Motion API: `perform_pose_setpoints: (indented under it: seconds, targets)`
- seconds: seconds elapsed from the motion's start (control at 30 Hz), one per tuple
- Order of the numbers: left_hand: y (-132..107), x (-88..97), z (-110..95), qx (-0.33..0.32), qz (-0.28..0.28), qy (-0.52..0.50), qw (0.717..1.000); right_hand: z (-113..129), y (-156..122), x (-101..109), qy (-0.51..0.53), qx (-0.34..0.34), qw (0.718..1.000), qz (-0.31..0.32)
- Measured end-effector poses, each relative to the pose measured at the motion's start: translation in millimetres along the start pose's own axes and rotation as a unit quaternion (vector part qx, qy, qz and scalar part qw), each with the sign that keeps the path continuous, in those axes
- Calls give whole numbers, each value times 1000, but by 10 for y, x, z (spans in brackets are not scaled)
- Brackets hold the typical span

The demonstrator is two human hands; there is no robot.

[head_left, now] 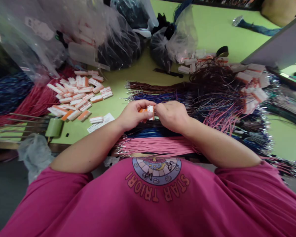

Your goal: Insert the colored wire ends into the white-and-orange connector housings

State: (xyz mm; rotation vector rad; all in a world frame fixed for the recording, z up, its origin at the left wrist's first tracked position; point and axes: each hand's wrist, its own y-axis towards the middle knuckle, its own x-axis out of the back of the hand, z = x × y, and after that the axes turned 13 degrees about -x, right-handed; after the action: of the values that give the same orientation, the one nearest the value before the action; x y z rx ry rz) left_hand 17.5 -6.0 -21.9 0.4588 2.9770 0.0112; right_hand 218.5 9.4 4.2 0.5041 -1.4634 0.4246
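Where the green surface [212,29] stretches across the view, clear plastic bags [64,29] crowd its far left, some filled with dark material. A broad spread of wire bundles [162,95] lies across the middle of the surface in brown, blue and violet rows. It turns into a loose tangle [219,102] toward the right, where white housings [251,82] sit on top of the strands. Nearest the person, a flat band of pink wires [158,146] runs along the surface edge, just beyond the pink shirt [162,204].

On the left, a pile of white and orange connectors [74,95] lies beside a mass of red wires [32,102]. A green roll [54,127] stands near the corner below the pile, with a paper slip [101,122] flat on the surface to its right. A slim black tool [169,73] lies in front of the far bags.

Both forearms reach in over the pink band and the hands meet above the blue wires. The left hand [133,115] is curled around a small connector [151,110], white with an orange part, gripping it between thumb and fingers. The right hand [172,115] is clenched, knuckles up, its fingertips pinching the connector's right side. The connector is raised off the surface, directly between the two hands. Whether a wire is caught in the right hand's pinch cannot be told.
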Motion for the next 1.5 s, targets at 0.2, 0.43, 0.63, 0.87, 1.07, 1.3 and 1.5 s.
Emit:
perform_pose_setpoints:
  seconds: [0.2, 0.43, 0.63, 0.87, 1.07, 1.3, 1.5]
  targets:
    - [-5, -9, -60, -10, -14, 10, 1000, -25, -2, 3, 55, -41, 997, -23]
    - [-20, -50, -78, -6, 19, 43, 999, 72, -6, 32, 8, -46, 997, 57]
    - [-3, 44, -100, -40, 28, 35, 998, -80, 20, 59, 141, -60, 987, 50]
    - [8, 167, -156, -58, 25, 48, 997, -319, 130, 239, 180, -61, 981, 48]
    - [48, 192, -150, -78, -7, 64, 995, -316, 183, 319, 141, -77, 986, 40]
    - [137, 251, -90, -84, -103, 42, 990, -303, -22, 141, -32, -14, 999, 10]
    - [153, 277, -74, -96, -118, 52, 987, -366, -41, 11, -99, 9, 985, 139]
